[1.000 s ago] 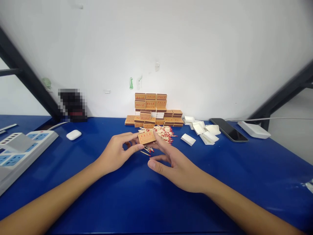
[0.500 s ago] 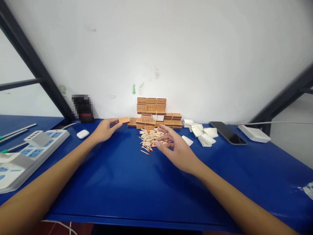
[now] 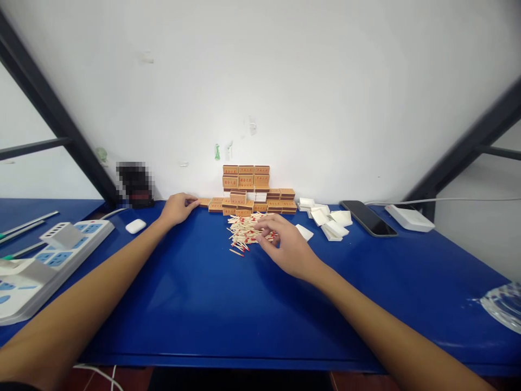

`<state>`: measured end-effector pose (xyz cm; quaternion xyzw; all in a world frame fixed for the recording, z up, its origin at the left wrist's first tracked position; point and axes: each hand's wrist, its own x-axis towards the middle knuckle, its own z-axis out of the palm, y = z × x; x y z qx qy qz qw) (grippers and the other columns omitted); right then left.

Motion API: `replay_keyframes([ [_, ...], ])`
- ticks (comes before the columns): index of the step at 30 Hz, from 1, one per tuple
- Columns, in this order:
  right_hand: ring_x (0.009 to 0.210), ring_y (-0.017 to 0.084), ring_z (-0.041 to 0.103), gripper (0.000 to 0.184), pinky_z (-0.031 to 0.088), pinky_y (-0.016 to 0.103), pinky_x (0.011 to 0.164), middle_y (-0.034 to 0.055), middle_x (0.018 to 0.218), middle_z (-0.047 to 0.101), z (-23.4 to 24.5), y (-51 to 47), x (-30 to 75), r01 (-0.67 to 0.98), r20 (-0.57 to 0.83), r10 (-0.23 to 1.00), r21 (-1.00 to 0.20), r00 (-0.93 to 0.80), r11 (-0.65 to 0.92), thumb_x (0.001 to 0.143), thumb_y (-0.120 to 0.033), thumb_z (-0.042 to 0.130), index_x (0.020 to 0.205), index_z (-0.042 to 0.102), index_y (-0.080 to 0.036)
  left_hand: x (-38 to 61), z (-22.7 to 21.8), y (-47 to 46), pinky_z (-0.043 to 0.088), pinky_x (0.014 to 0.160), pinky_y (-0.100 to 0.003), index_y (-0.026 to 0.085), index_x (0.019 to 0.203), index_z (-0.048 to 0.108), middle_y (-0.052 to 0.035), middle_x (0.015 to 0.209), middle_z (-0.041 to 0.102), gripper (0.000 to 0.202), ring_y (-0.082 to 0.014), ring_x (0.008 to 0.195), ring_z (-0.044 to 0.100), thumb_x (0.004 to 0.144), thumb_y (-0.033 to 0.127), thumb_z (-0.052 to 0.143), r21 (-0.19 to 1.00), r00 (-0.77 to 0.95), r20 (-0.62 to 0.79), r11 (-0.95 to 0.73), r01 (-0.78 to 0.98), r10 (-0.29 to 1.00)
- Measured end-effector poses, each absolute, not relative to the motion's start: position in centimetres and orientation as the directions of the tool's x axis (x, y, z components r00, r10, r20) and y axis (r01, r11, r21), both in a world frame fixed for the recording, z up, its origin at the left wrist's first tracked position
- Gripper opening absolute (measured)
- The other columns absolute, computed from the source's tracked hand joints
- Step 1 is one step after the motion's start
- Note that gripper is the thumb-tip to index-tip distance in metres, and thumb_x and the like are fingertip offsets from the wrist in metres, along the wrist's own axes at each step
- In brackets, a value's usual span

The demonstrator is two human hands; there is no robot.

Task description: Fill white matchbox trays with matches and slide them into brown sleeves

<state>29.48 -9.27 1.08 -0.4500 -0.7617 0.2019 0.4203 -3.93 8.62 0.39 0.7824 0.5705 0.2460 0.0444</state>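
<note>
At the left end of the stacked matchbox row, my left hand [image 3: 177, 209] has thumb and fingers closed on an orange matchbox [image 3: 204, 202]. That box lies low, beside a neighbouring box of the row. The stack of matchboxes [image 3: 246, 181] rises against the wall, several layers high in its middle. In front of it spreads a loose pile of red-tipped matches [image 3: 243, 230]. My right hand [image 3: 287, 245] hovers at the right side of this pile, fingers curved and thumb apart; no match shows between them, though part of the fingers' underside is hidden.
White inner matchbox trays [image 3: 326, 217] lie in a heap right of the matches, near a dark phone [image 3: 368, 218] and a white box-shaped device [image 3: 409, 218]. On the left are a white earbud case [image 3: 135, 226] and a large power strip [image 3: 87, 241]. Clear plastic [image 3: 502, 307] sits far right.
My left hand has lowered the matchbox from above the desk to the left end of the row. My right hand stays over the matches, its fingers curled slightly more. The view has shifted slightly.
</note>
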Motion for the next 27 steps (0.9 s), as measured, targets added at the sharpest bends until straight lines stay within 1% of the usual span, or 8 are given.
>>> replay_keyframes([
  [6, 0.091, 0.019, 0.065, 0.014, 0.054, 0.035, 0.077, 0.0090, 0.107, 0.070, 1.2, -8.9, 30.0, 0.578, 0.505, 0.822, -0.600, -0.263, 0.553, 0.097, -0.017, 0.059, 0.104, 0.071, -0.019, -2.9, 0.2, 8.7, 0.051, 0.082, -0.035, 0.017, 0.107, 0.081, -0.0118, 0.105, 0.080, 0.046, -0.0272, 0.091, 0.071, 0.095, 0.056, 0.060, 0.312, 0.188, 0.348, -0.302, 0.901, 0.918],
  [14, 0.085, 0.019, 0.065, 0.014, 0.050, 0.031, 0.074, 0.0066, 0.099, 0.072, 1.1, -8.9, 30.2, 0.613, 0.506, 0.818, -0.563, -0.275, 0.554, 0.096, -0.015, 0.058, 0.098, 0.070, -0.021, -1.3, 0.5, 8.3, 0.050, 0.080, -0.034, 0.018, 0.111, 0.077, -0.0121, 0.108, 0.079, 0.053, -0.0296, 0.098, 0.071, 0.093, 0.064, 0.061, 0.266, 0.127, 0.349, -0.228, 0.937, 0.928],
  [17, 0.080, 0.019, 0.064, 0.014, 0.047, 0.032, 0.073, 0.0061, 0.091, 0.070, 1.5, -8.4, 31.1, 0.720, 0.519, 0.809, -0.446, -0.277, 0.532, 0.098, -0.016, 0.056, 0.094, 0.069, -0.020, -1.1, 1.2, 7.3, 0.051, 0.084, -0.038, 0.015, 0.117, 0.074, -0.0147, 0.111, 0.078, 0.054, -0.0332, 0.103, 0.070, 0.096, 0.062, 0.056, 0.240, 0.119, 0.364, -0.217, 0.946, 0.924],
  [20, 0.080, 0.021, 0.064, 0.018, 0.044, 0.033, 0.072, 0.0080, 0.089, 0.072, 2.0, -7.7, 32.5, 0.872, 0.504, 0.831, -0.269, -0.234, 0.409, 0.099, -0.018, 0.052, 0.093, 0.069, -0.019, -1.2, 2.2, 4.8, 0.051, 0.090, -0.042, 0.011, 0.123, 0.071, -0.0186, 0.113, 0.076, 0.055, -0.0369, 0.109, 0.068, 0.098, 0.057, 0.053, 0.206, 0.121, 0.413, -0.222, 0.953, 0.903],
  [22, 0.081, 0.023, 0.065, 0.019, 0.042, 0.033, 0.070, 0.0086, 0.090, 0.073, 2.3, -7.3, 33.5, 0.926, 0.466, 0.861, -0.194, -0.203, 0.323, 0.099, -0.019, 0.052, 0.090, 0.069, -0.019, -1.1, 2.7, 2.5, 0.051, 0.092, -0.042, 0.015, 0.121, 0.072, -0.0149, 0.109, 0.075, 0.049, -0.0346, 0.107, 0.068, 0.096, 0.055, 0.058, 0.172, 0.196, 0.433, -0.295, 0.940, 0.880],
  [24, 0.080, 0.023, 0.065, 0.018, 0.041, 0.033, 0.068, 0.0082, 0.090, 0.074, 2.6, -7.0, 34.5, 0.948, 0.413, 0.890, -0.156, -0.191, 0.276, 0.097, -0.020, 0.053, 0.087, 0.069, -0.020, -0.6, 2.6, 0.2, 0.053, 0.088, -0.040, 0.019, 0.119, 0.072, -0.0114, 0.106, 0.075, 0.041, -0.0287, 0.097, 0.069, 0.099, 0.051, 0.057, 0.133, 0.397, 0.454, -0.501, 0.855, 0.797],
  [25, 0.079, 0.023, 0.065, 0.018, 0.041, 0.034, 0.068, 0.0082, 0.090, 0.074, 2.7, -6.9, 35.0, 0.953, 0.385, 0.902, -0.147, -0.192, 0.266, 0.097, -0.021, 0.054, 0.087, 0.069, -0.020, -0.3, 2.4, -0.8, 0.053, 0.086, -0.038, 0.020, 0.117, 0.073, -0.0098, 0.106, 0.075, 0.038, -0.0252, 0.093, 0.069, 0.100, 0.050, 0.057, 0.149, 0.484, 0.454, -0.598, 0.787, 0.749],
  [27, 0.081, 0.023, 0.065, 0.017, 0.042, 0.034, 0.069, 0.0092, 0.093, 0.074, 3.0, -6.8, 36.0, 0.954, 0.331, 0.921, -0.143, -0.204, 0.263, 0.096, -0.025, 0.057, 0.087, 0.070, -0.020, 0.5, 1.7, -2.4, 0.054, 0.083, -0.036, 0.021, 0.114, 0.074, -0.0069, 0.099, 0.074, 0.031, -0.0210, 0.087, 0.068, 0.103, 0.043, 0.056, 0.187, 0.537, 0.502, -0.691, 0.698, 0.678],
])
